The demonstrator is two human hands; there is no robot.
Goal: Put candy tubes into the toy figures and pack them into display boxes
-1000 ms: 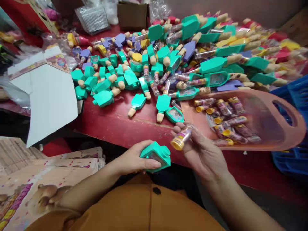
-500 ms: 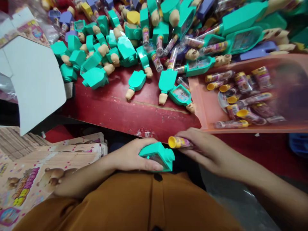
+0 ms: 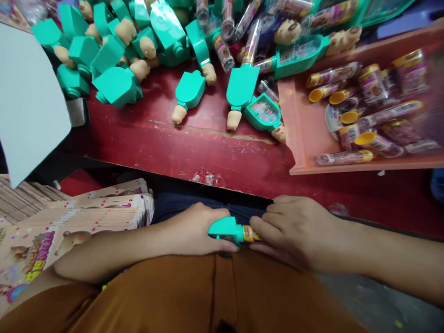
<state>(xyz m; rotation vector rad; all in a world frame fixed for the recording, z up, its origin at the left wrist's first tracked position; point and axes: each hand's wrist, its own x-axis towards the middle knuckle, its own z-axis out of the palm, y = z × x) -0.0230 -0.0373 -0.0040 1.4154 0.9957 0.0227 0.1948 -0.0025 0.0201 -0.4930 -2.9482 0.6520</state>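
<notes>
Gripped in closed left hand, lower centre of frame: teal piece. Pinched in curled right hand, just alongside: yellow-ended tube, set against teal neck. Probably light, stiff, slick; maybe crackable if squeezed. Best taken by flanks and barrel.

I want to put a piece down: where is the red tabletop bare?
Mostly bare: the red tabletop along its near edge, between the white sheet and orange tray. Behind that, teal plastic toys and clear tubes crowd together; yellow-capped tubes lie in the tray.
</notes>
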